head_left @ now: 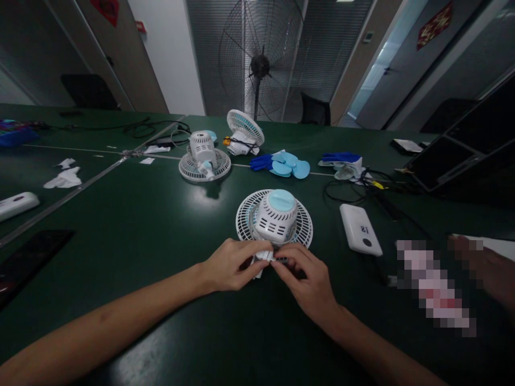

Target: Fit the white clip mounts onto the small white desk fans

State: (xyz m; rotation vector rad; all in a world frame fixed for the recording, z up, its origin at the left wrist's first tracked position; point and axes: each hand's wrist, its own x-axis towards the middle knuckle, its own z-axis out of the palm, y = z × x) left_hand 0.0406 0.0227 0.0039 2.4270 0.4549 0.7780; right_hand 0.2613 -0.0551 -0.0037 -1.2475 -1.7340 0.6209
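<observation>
Hands came first, at the centre of the near edge of the workspace. Your left hand [235, 265] reached in from eight o'clock, wrist nearly straight, thumb and fingertips pinched on a small white fitting [264, 255]. Your right hand [308, 276] came from four o'clock, fingers curled, its thumb and forefinger closed on the fitting's other end. A dark sliver showed between those fingertips, too small to identify. Judgement: pinching from both sides kept the fitting steady for fine finger work.

Just beyond, at twelve o'clock and partly hidden by your fingers, lay the near fan [277, 217], grille down and housing up. Probably the wide grille served as a stable base and left the neck facing you. Between two and three o'clock sat a white device [361, 229], apart from your right hand.

Farther out, a second fan [204, 161] rested grille down at eleven o'clock. Just past twelve, a light-blue fan blade [289, 165] lay against blue gloves [261, 162], likely set aside to spare your elbow room. Beyond, just short of twelve, a third fan [243, 134] leaned with its grille tilted upward.
</observation>
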